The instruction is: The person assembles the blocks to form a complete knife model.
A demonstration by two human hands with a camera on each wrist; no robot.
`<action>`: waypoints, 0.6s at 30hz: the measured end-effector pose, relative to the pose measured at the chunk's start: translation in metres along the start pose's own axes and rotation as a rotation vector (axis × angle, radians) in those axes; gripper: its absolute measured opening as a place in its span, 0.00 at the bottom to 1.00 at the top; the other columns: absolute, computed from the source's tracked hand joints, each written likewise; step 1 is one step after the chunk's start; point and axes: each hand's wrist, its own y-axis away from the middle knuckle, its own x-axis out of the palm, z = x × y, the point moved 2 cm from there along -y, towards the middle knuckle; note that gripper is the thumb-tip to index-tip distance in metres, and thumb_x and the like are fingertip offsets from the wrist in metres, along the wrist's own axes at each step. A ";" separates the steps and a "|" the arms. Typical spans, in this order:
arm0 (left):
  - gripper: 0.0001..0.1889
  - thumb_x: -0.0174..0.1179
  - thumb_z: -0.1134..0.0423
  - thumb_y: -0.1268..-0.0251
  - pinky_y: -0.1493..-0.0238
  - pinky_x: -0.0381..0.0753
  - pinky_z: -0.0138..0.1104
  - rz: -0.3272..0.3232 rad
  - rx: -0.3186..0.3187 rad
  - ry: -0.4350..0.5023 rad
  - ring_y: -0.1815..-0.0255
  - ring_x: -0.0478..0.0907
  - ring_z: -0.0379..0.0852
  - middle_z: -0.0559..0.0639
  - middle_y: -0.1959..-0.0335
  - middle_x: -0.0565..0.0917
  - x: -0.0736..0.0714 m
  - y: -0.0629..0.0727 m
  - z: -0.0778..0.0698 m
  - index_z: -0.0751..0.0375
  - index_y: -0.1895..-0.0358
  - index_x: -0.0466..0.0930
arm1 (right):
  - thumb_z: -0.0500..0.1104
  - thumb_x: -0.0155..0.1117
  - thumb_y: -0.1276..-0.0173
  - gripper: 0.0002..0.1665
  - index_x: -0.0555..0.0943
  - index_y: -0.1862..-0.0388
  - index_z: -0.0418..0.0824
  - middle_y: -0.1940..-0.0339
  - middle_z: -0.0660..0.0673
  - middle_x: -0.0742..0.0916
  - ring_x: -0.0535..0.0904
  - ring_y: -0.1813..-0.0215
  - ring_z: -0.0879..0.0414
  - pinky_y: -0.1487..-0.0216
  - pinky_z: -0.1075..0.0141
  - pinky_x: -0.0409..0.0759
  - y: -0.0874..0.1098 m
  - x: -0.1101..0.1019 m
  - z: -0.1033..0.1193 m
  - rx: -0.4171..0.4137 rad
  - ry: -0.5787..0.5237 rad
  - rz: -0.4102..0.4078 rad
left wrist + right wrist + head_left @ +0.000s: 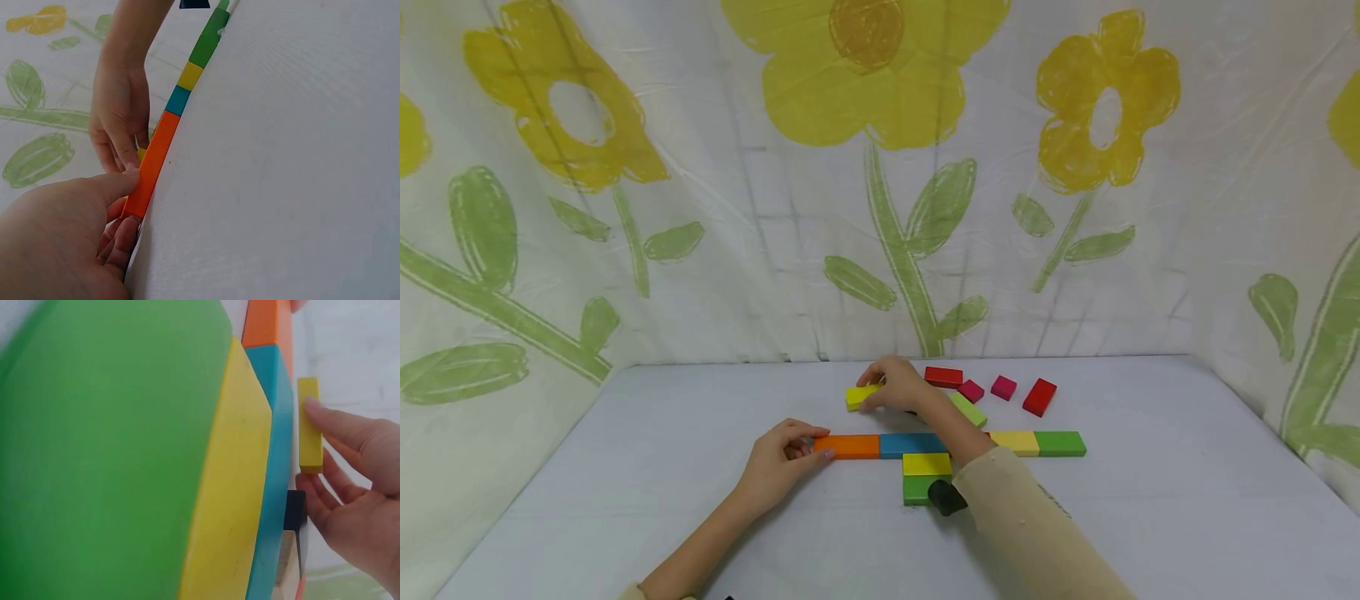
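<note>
My left hand (778,467) pinches the left end of an orange block (853,447), thumb on the near side and fingers on the far side. This block begins a row running right through a blue block (910,444), a pale yellow block (1015,443) and a green block (1062,443); my right forearm hides part of it. Behind the row, my right hand (895,385) holds a yellow block (309,437) between thumb and fingers. Against the blue block's near side lie a second yellow block (927,464) and another green block (916,492).
Beyond the row lie two red blocks (1040,397), two magenta cubes (1003,387) and a light green block (968,410). A black block (295,509) shows behind the blue one in the right wrist view. A flower-printed curtain (775,317) hangs behind the white table (625,467).
</note>
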 end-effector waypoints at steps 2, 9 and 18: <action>0.13 0.75 0.66 0.36 0.62 0.77 0.26 -0.001 0.001 0.000 0.66 0.74 0.41 0.51 0.58 0.82 0.000 0.000 0.000 0.61 0.50 0.91 | 0.39 0.79 0.35 0.17 0.89 0.47 0.38 0.50 0.44 0.86 0.78 0.47 0.50 0.44 0.61 0.81 0.002 -0.001 0.001 -0.004 -0.004 0.000; 0.12 0.75 0.66 0.36 0.62 0.76 0.26 0.001 0.000 -0.006 0.66 0.74 0.41 0.51 0.57 0.82 0.000 0.000 -0.001 0.61 0.50 0.91 | 0.41 0.79 0.33 0.17 0.89 0.47 0.39 0.51 0.45 0.87 0.79 0.47 0.50 0.43 0.61 0.82 0.006 -0.003 0.003 -0.026 0.001 -0.010; 0.12 0.75 0.65 0.36 0.63 0.77 0.26 -0.001 0.004 -0.011 0.66 0.74 0.40 0.52 0.57 0.83 0.000 0.000 -0.001 0.61 0.50 0.91 | 0.42 0.79 0.34 0.17 0.89 0.48 0.39 0.50 0.45 0.89 0.79 0.49 0.50 0.45 0.61 0.83 0.014 -0.007 0.004 -0.061 -0.007 -0.045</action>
